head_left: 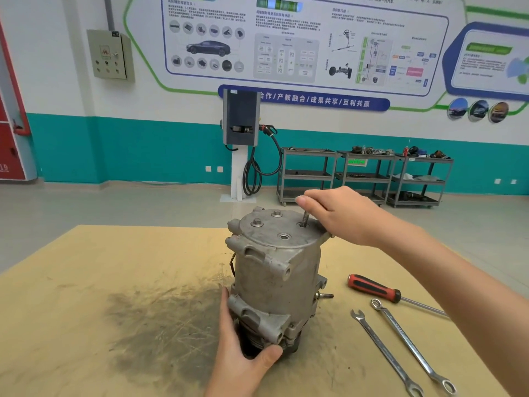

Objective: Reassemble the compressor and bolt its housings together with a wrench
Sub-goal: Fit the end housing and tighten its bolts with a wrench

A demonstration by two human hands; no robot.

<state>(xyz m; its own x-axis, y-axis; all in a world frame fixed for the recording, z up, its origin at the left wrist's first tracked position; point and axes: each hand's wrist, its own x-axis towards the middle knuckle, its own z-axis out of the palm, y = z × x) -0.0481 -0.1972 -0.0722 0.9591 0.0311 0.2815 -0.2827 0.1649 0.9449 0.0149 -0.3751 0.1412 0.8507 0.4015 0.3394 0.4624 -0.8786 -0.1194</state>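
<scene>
The compressor (pixel 276 279) stands on end at the middle of the tabletop (pixel 86 310), a stiff cast-metal lump that is likely heavy and top-heavy, so it wants bracing low. The left hand (pixel 240 351) cups its base with thumb and fingers curled round the lower end, while the right hand (pixel 340 213), above its top cover, pinches a long bolt (pixel 305 217) standing in a hole. Two wrenches (pixel 400 348) lie right of the compressor (a screwdriver (pixel 375 289) too).

Bright even indoor light, soft shadows, wide-angle bending at edges, slight softness.
</scene>
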